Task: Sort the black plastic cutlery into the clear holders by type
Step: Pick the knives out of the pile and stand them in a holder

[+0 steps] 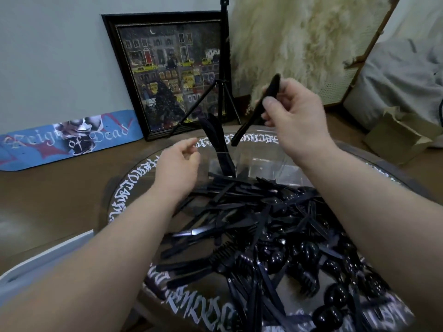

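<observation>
Right hand (296,116) pinches knife (257,109); left hand (178,161) loose, empty. Lower knife handle-first into far holder (239,161) beside standing knives (215,137).

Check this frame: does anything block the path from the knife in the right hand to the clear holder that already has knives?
Nothing visible does. The right hand holds the knife in open air up and right of the clear holder. The left hand hovers left of it.
</observation>
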Motion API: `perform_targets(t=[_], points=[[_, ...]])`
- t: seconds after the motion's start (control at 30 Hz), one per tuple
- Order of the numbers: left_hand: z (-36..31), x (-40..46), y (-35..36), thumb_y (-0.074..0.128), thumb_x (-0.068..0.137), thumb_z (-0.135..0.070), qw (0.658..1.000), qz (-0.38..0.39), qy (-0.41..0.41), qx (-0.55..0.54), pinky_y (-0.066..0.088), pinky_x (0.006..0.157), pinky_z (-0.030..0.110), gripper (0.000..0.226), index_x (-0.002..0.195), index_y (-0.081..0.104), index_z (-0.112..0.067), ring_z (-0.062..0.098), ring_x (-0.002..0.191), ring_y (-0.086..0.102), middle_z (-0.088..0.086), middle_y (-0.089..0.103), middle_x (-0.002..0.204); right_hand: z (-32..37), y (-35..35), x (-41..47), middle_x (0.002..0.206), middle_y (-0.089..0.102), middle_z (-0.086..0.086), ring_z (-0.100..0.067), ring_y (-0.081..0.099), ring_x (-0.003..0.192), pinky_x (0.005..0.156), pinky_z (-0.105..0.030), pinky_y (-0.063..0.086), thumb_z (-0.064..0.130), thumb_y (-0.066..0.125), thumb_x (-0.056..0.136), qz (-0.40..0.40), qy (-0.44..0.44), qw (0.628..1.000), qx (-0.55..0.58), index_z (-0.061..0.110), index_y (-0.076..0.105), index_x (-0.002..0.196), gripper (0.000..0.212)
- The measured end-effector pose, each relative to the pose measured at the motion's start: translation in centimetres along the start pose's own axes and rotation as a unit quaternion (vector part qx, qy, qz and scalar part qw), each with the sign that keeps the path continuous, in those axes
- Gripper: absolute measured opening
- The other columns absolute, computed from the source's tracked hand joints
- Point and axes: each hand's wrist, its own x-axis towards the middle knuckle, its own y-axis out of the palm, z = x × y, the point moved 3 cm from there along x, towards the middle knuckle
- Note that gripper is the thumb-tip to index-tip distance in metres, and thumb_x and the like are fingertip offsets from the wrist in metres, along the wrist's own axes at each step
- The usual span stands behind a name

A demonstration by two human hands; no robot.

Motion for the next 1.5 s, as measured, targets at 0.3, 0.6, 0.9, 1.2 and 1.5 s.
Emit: perform_targets(t=[0.3, 0.6, 0.9, 1.2, 1.5], points=[[0.6, 6.3, 2.5, 0.056, 0.093, -0.021, 0.992, 0.087, 0.01, 0.086, 0.039, 0.083, 0.025, 0.039, 0.131, 0.057, -0.02, 0.022, 0.104, 0.058, -0.001, 0.063, 0.109, -5.7, 8.1, 4.7, 0.079, 0.062, 0.003, -0.022, 0.058, 0.082, 0.074, -0.031, 0.045, 0.014, 0.058, 0.091, 0.214, 0.003, 0.938, -0.273, 0.017, 0.063, 0.084, 0.01], [1.7, 6.6, 3.5, 0.054, 0.089, -0.02, 0.989, 0.137, -0.001, 0.048, 0.038, 0.06, 0.025, 0.02, 0.102, 0.06, -0.035, 0.008, 0.063, 0.053, -0.012, 0.059, 0.071, -8.2, 8.4, 4.4, 0.123, 0.061, 0.0, -0.016, 0.053, 0.116, 0.091, -0.021, 0.037, 0.03, 0.07, 0.084, 0.142, 0.061, 0.937, -0.312, 0.015, 0.056, 0.127, 0.048], [0.9, 6.3, 2.8, 0.056, 0.088, -0.018, 0.991, 0.132, 0.022, 0.019, 0.037, 0.061, 0.023, 0.024, 0.11, 0.063, -0.026, 0.01, 0.066, 0.052, -0.011, 0.06, 0.078, -7.9, 9.5, 4.9, 0.125, 0.062, -0.002, -0.019, 0.053, 0.119, 0.097, -0.025, 0.039, 0.017, 0.052, 0.095, 0.175, 0.058, 0.939, -0.291, 0.015, 0.058, 0.128, 0.035], [0.6, 7.8, 2.2, 0.068, 0.083, -0.019, 0.995, 0.09, 0.039, -0.016, 0.046, 0.078, 0.025, 0.029, 0.112, 0.067, -0.023, 0.011, 0.081, 0.063, -0.005, 0.072, 0.093, -7.9, 9.7, 6.3, 0.097, 0.065, 0.004, -0.013, 0.059, 0.095, 0.08, -0.02, 0.041, 0.017, 0.056, 0.092, 0.155, 0.064, 0.945, -0.28, 0.017, 0.07, 0.107, 0.02], [0.8, 8.6, 1.6, 0.047, 0.091, -0.011, 0.992, 0.109, -0.019, -0.068, 0.048, 0.068, 0.025, 0.045, 0.135, 0.043, -0.022, 0.01, 0.081, 0.066, -0.003, 0.069, 0.082, -8.2, 9.9, 6.2, 0.094, 0.067, 0.001, -0.021, 0.065, 0.086, 0.087, -0.039, 0.052, 0.013, 0.059, 0.09, 0.175, 0.07, 0.944, -0.273, 0.017, 0.071, 0.098, 0.014]])
